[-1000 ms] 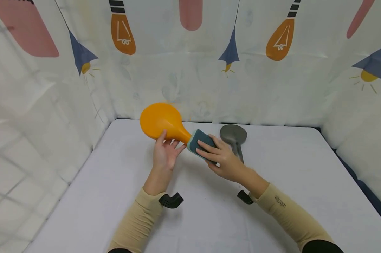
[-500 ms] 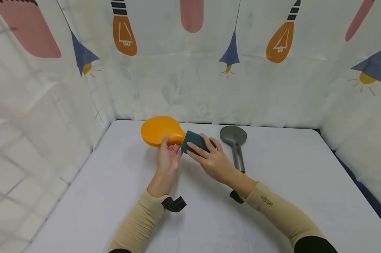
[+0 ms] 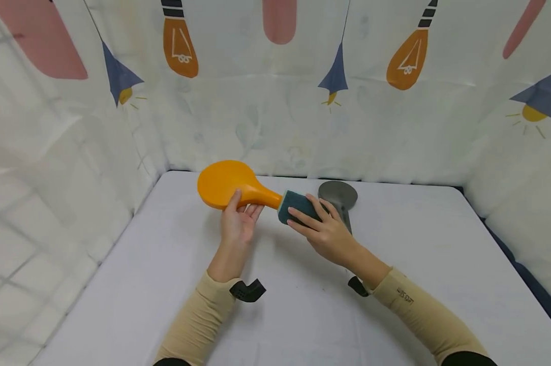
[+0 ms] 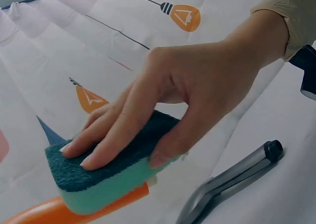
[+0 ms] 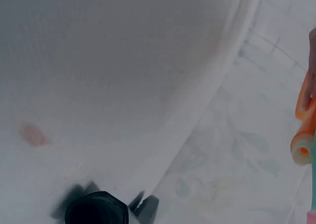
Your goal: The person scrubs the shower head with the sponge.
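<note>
My left hand [image 3: 238, 229] holds an orange shower head [image 3: 225, 183] from below, thumb at the edge of its round head and fingers under the neck. The handle points right. My right hand [image 3: 328, 234] grips a two-layer sponge [image 3: 294, 206], dark green scouring pad on top and pale green foam beneath. In the left wrist view the foam [image 4: 103, 194] lies over the orange handle [image 4: 44, 211], whose pale tip shows just past it. At the right edge of the right wrist view appears the hollow end of the handle [image 5: 303, 145].
A grey shower head [image 3: 337, 192] lies on the white table [image 3: 303, 315] behind my right hand, its handle partly hidden. Its threaded end [image 4: 274, 150] shows in the left wrist view. A printed curtain [image 3: 275, 117] encloses the table at the back and sides.
The sponge first went left up the orange handle toward its head, then back right toward the handle's end. The shower head dipped, then rose slightly. The grey one stays put.
</note>
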A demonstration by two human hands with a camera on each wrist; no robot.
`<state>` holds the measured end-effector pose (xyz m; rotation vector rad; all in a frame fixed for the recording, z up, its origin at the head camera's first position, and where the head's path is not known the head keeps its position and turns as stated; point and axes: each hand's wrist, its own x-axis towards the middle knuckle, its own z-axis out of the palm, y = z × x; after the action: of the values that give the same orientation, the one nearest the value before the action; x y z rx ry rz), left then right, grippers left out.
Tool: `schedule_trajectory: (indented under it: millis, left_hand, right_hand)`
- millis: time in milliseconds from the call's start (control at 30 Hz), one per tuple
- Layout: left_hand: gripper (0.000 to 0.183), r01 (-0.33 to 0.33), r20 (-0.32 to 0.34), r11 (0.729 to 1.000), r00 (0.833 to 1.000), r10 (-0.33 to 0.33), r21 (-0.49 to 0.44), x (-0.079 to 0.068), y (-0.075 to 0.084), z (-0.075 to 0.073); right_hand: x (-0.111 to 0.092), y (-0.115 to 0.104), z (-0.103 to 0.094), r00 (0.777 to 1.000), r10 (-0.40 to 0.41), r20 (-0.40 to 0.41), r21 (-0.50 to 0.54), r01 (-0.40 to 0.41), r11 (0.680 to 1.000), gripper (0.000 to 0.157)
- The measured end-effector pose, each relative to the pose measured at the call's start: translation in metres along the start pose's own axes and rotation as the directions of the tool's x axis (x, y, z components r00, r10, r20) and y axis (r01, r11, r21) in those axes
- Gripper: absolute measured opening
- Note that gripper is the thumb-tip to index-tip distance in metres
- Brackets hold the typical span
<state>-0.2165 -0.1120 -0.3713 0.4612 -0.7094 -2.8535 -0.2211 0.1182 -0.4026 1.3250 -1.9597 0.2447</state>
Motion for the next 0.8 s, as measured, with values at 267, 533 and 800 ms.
schedule_trajectory:
  millis: [267,533,800]
  left_hand:
    - [0.047,0.004,0.079,0.995,0.997,-0.012,0.1,-0.005,-0.018,-0.005]
    - [0.049,-0.002,0.05,0.998,0.999,-0.001,0.061,-0.003,-0.006,-0.003]
    - [0.047,-0.038,0.061,0.999,0.997,0.037,0.008,0.0,0.009,0.001]
  right_hand:
    - [0.015,-0.009,0.005,1.0,-0.016,-0.014,-0.023,0.016,1.0,0.059]
    - [0.004,-0.005,0.0,1.0,-0.003,0.03,0.003,0.002,1.0,0.063]
    - [-0.014,0.005,-0.009,1.0,0.017,-0.016,0.054,-0.016,0.998,0.059]
